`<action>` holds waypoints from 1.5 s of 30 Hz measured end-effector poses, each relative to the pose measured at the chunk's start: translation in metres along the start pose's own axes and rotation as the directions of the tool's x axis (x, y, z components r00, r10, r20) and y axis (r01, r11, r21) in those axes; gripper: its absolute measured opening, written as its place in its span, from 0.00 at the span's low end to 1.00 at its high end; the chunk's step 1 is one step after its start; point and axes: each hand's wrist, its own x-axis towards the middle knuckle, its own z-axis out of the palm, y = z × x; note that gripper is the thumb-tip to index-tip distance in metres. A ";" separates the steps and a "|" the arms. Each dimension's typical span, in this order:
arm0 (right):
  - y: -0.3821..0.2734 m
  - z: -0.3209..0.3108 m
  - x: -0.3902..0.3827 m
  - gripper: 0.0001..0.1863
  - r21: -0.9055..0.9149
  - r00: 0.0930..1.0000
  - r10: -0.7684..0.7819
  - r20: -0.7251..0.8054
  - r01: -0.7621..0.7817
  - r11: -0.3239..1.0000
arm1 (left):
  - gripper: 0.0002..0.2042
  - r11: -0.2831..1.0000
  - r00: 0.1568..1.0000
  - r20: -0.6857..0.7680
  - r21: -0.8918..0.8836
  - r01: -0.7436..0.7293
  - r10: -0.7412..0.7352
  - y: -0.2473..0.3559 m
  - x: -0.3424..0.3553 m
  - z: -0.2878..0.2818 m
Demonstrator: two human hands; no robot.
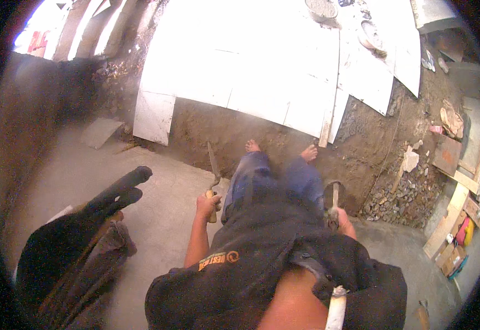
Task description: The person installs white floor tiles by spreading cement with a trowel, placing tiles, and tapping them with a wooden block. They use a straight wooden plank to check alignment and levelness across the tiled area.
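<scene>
My left hand (207, 208) grips the wooden handle of a trowel (213, 162), its pointed blade lying over the dirt strip (193, 126) by my bare feet (310, 153). At my right side, my right hand (345, 220) is closed on a tool with a pale, narrow handle (335, 196); its dark part is hard to make out. Large white tiles (256, 66) are laid beyond my feet, some edges stepped at the right. A white cigarette (336, 311) pokes into the bottom of the view below my dark shirt.
Containers of grey material (321, 7) sit on the tiles. A loose tile (101, 133) lies left. Dark fabric (110, 247) hangs over objects at lower left. Gravel (394, 206), wooden boards (443, 223), sandals (428, 61) and small boxes (449, 258) are at the right.
</scene>
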 end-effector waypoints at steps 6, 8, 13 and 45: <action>-0.072 0.094 -0.003 0.08 0.010 0.989 -0.143 0.037 0.142 0.990 | 0.16 0.986 0.972 0.192 -0.126 -0.110 0.133 0.010 -0.003 -0.023; -0.099 0.120 0.001 0.09 -0.056 0.975 -0.204 0.088 0.209 0.976 | 0.14 0.980 0.981 0.169 0.157 -0.126 0.099 0.002 0.002 -0.024; -0.172 0.168 0.018 0.17 -0.353 0.969 -0.196 0.149 0.238 0.905 | 0.18 0.796 0.937 0.194 0.494 -0.349 0.290 0.013 0.010 -0.021; -0.062 0.480 -0.035 0.27 0.111 0.991 0.121 -0.062 -0.113 0.987 | 0.20 0.771 0.855 0.356 0.632 0.076 -0.377 0.369 0.057 -0.257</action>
